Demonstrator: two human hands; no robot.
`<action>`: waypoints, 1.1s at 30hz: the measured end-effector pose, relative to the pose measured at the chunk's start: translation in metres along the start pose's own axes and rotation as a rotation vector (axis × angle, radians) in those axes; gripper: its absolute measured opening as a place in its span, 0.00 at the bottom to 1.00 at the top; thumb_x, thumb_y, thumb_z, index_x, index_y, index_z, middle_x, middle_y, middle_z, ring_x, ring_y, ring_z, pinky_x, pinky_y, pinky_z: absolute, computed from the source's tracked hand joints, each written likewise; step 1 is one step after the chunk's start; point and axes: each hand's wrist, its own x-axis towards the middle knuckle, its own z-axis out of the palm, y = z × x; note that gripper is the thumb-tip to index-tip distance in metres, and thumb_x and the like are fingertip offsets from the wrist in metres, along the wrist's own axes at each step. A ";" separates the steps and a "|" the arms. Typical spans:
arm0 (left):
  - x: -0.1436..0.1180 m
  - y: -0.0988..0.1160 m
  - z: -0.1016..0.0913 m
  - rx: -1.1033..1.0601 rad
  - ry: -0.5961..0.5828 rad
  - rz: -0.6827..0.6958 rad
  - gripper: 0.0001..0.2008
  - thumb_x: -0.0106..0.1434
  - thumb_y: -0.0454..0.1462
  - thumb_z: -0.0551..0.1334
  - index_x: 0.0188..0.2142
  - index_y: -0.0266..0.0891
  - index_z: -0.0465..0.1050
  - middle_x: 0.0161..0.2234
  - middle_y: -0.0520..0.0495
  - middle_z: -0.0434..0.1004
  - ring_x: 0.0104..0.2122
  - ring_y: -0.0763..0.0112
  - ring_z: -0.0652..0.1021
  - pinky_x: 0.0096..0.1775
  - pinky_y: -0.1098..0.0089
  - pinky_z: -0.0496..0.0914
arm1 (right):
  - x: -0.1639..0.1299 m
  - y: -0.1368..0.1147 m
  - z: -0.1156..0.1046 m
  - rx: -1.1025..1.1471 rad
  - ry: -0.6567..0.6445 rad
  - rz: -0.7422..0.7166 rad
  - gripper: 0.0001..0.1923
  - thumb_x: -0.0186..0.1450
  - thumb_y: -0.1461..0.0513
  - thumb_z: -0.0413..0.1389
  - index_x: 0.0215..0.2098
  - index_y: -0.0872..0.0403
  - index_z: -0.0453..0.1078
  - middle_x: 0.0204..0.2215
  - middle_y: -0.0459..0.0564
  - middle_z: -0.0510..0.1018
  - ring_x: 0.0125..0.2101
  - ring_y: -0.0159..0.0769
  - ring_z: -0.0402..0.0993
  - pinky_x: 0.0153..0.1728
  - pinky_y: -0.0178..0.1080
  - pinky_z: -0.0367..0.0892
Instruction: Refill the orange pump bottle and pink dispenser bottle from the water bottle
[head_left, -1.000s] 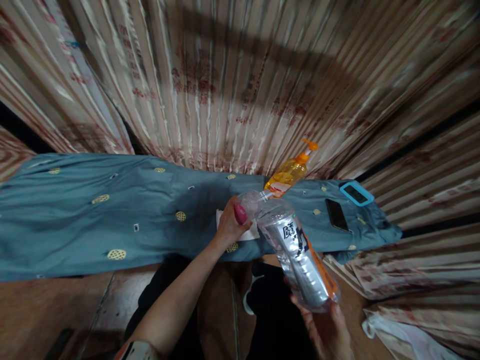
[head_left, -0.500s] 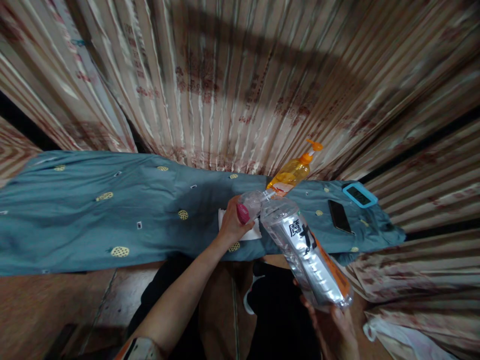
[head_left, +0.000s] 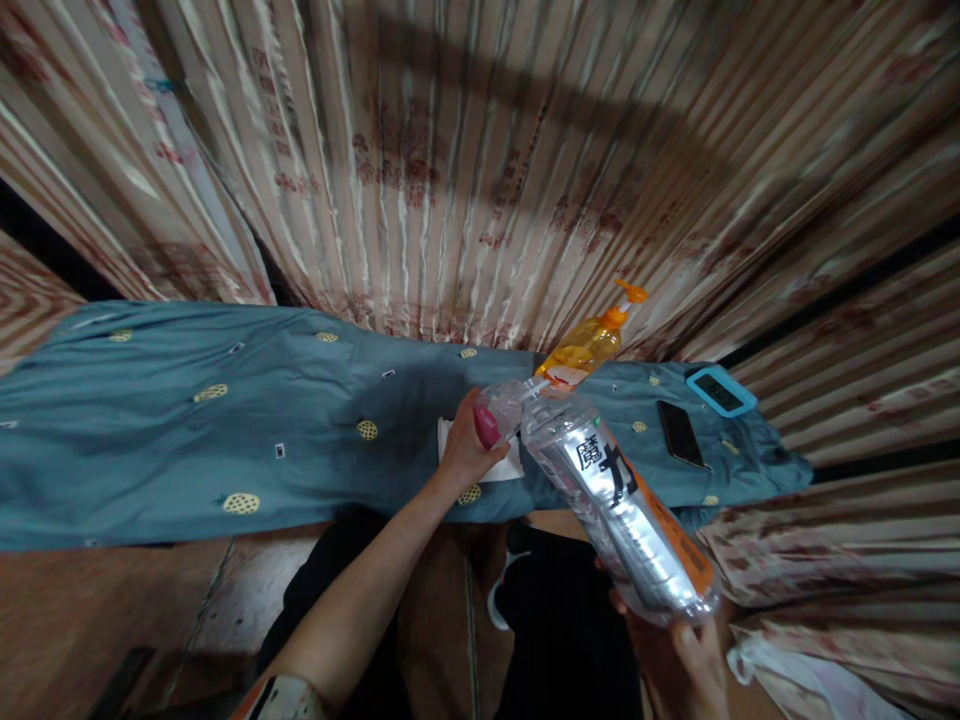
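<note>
Evidently the left hand (head_left: pixel 466 452) pinches the neck of the clear bottle (head_left: pixel 615 495), steadying it, while the right hand (head_left: pixel 686 665) cups its base, tilted toward the orange pump bottle (head_left: pixel 585 348), perhaps to pour.

hidden and cut-off parts

the right hand (head_left: pixel 686 660) sits mostly behind the big bottle (head_left: pixel 622 510) and runs off the bottom edge; the white cloth (head_left: pixel 480 455) lies partly behind the left hand (head_left: pixel 465 450).
</note>
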 end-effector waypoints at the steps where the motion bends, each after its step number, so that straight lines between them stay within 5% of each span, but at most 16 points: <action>1: 0.000 0.000 0.000 -0.006 -0.001 -0.003 0.48 0.46 0.34 0.74 0.64 0.41 0.54 0.60 0.36 0.68 0.60 0.50 0.73 0.61 0.48 0.67 | 0.000 0.001 -0.001 -0.014 0.001 -0.004 0.46 0.57 0.47 0.69 0.68 0.41 0.56 0.41 0.49 0.84 0.42 0.41 0.80 0.35 0.35 0.70; 9: -0.001 0.003 -0.003 -0.028 -0.020 0.031 0.48 0.46 0.36 0.75 0.64 0.43 0.55 0.60 0.38 0.69 0.59 0.51 0.73 0.60 0.50 0.68 | -0.004 0.011 -0.014 -0.061 0.068 0.013 0.28 0.58 0.50 0.67 0.53 0.47 0.69 0.38 0.50 0.84 0.40 0.42 0.80 0.41 0.40 0.69; 17: -0.001 0.004 -0.003 -0.043 0.017 0.013 0.43 0.48 0.42 0.76 0.60 0.42 0.59 0.56 0.39 0.73 0.55 0.52 0.77 0.58 0.50 0.70 | -0.008 0.016 -0.013 -0.084 0.145 -0.016 0.30 0.53 0.48 0.70 0.49 0.48 0.68 0.30 0.46 0.82 0.34 0.39 0.81 0.39 0.37 0.72; 21: 0.000 0.003 -0.002 -0.031 0.030 0.005 0.43 0.48 0.43 0.76 0.60 0.41 0.60 0.56 0.39 0.73 0.56 0.51 0.75 0.59 0.49 0.69 | -0.008 0.023 -0.025 -0.114 0.144 -0.016 0.34 0.54 0.48 0.69 0.55 0.49 0.67 0.31 0.47 0.83 0.29 0.41 0.80 0.38 0.42 0.72; 26: 0.001 0.002 -0.002 -0.019 0.044 0.050 0.40 0.48 0.41 0.76 0.58 0.41 0.62 0.58 0.38 0.71 0.58 0.51 0.74 0.61 0.48 0.67 | -0.007 0.031 -0.040 -0.123 0.120 -0.029 0.44 0.56 0.50 0.68 0.66 0.48 0.60 0.38 0.52 0.83 0.38 0.49 0.81 0.39 0.47 0.73; 33: 0.000 0.004 -0.002 -0.031 0.028 0.043 0.40 0.50 0.42 0.75 0.59 0.41 0.61 0.58 0.37 0.71 0.58 0.50 0.74 0.61 0.48 0.67 | -0.005 0.029 -0.042 -0.169 0.156 -0.026 0.48 0.50 0.49 0.71 0.65 0.48 0.60 0.43 0.55 0.83 0.45 0.54 0.80 0.39 0.48 0.75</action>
